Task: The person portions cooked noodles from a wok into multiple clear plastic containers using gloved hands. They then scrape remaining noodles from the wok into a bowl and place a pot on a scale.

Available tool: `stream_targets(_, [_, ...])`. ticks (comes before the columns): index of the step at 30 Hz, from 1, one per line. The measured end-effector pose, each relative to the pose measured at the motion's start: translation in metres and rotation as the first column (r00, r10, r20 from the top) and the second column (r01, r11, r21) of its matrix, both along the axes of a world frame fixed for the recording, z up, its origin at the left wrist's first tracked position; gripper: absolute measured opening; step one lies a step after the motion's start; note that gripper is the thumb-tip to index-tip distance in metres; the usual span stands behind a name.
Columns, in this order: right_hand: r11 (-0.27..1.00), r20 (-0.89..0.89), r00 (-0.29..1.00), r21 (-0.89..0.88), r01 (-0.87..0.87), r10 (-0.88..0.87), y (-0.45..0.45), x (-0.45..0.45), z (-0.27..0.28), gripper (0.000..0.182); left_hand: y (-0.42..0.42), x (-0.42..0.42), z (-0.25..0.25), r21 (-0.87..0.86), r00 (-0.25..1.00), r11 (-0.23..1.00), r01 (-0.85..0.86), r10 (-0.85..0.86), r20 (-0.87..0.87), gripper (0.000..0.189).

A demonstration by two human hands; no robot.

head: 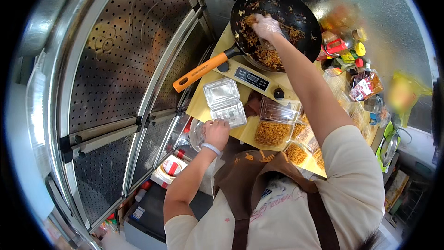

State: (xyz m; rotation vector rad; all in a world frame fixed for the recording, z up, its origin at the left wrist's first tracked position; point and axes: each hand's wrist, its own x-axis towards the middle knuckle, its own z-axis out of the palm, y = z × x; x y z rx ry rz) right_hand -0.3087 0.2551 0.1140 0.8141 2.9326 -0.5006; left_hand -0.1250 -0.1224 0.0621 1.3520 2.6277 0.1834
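My right hand (266,27), in a thin clear plastic glove, reaches into a black wok (308,17) and touches brown fried noodles (272,58); whether its fingers grip any is hidden. The wok's orange handle (200,72) points left. My left hand (216,132) is bare, its fingers at the near edge of an unfolded clear plastic clamshell box (222,93) with nothing in it. Whether they pinch the box cannot be seen. To the right of that box, another clear clamshell box (273,132) holds noodles, with further noodle-filled boxes (296,153) beside it.
An induction cooker (255,80) with a display and knobs lies under the wok. Sauce bottles (364,85) and a yellow bag (404,93) are at the right. A perforated metal rack (121,52) fills the left side. A white box (170,170) is below my left hand.
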Motion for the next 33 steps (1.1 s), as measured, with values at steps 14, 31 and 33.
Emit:
stream_targets(14, [0.891, -0.084, 0.929, -0.264, -0.369, 0.359, 0.078, 0.087, 0.011, 0.03, 0.003, -0.03, 0.015, 0.001, 0.95, 0.991, -0.136, 0.13, 0.284, 0.008])
stream_targets(31, [0.531, -0.262, 0.965, -0.82, -0.215, -0.013, 0.043, 0.074, 0.095, 0.014, -0.008, -0.016, 0.016, -0.112, -0.14, 0.354, -0.928, -0.054, 0.989, 0.061])
stream_targets(33, [0.48, -0.267, 0.963, -0.85, -0.215, -0.042, 0.053, 0.074, 0.109, 0.017, 0.002, -0.018, 0.014, -0.198, -0.221, 0.157, -0.968, -0.147, 0.964, 0.057])
